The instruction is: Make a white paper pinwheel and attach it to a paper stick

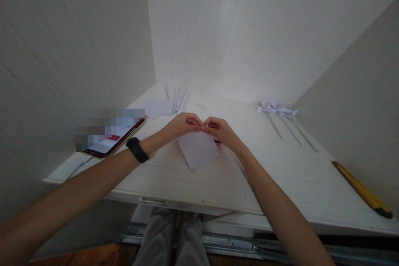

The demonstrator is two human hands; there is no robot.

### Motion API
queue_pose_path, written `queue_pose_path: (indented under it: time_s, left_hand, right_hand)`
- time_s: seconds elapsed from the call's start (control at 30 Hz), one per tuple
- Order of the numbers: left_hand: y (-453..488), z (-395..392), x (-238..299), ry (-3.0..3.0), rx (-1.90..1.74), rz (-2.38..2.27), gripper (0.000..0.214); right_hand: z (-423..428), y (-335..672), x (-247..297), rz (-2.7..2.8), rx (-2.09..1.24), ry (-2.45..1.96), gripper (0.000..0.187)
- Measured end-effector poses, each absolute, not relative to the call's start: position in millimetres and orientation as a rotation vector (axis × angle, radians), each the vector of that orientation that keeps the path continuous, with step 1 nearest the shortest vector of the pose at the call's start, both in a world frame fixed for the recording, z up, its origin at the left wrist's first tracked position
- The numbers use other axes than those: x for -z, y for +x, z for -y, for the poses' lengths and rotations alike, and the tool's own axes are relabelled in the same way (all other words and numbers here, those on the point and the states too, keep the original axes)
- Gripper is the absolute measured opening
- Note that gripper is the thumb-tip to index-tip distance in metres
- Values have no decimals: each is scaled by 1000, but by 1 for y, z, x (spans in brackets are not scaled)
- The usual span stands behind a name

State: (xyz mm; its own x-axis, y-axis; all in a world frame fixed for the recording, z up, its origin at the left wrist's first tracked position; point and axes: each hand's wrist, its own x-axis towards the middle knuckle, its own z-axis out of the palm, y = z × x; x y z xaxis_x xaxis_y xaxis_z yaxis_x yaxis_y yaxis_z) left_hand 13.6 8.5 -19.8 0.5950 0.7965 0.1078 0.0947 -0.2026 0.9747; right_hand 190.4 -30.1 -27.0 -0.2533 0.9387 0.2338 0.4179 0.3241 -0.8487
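A square sheet of white paper [199, 151] lies tilted on the white desk, one corner pointing towards me. At its far edge my left hand [184, 125] and my right hand [222, 129] meet, fingertips almost touching. Both hands are closed in a pinch on the paper; whether anything small is between the fingertips is hidden. A red object [217, 141] peeks out from under my right hand, too covered to name. Behind my left hand are several thin white paper sticks [177, 100] and some loose paper sheets [154, 108].
Several paper pinwheels on sticks [276, 110] lie at the back right. A yellow box cutter [361, 187] rests by the right wall. On the left, a phone or tablet [107, 143] leans beside the wall. Small thin scraps [202, 107] lie near the back wall. Walls enclose three sides.
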Motion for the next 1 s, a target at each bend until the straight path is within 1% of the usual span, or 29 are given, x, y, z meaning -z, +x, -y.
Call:
queue_pose_path:
  time_s: [0.13,0.5,1.0]
  left_hand:
    - [14,-8,20,1660,-763,-761,20]
    - [13,-10,22,1662,-772,-732,19]
    - [13,-10,22,1692,-752,-752,17]
  right_hand:
    - [31,190,27,1816,-866,-1185,26]
    - [31,190,27,1791,-859,-1184,28]
    - [31,188,29,1846,-764,-1124,27]
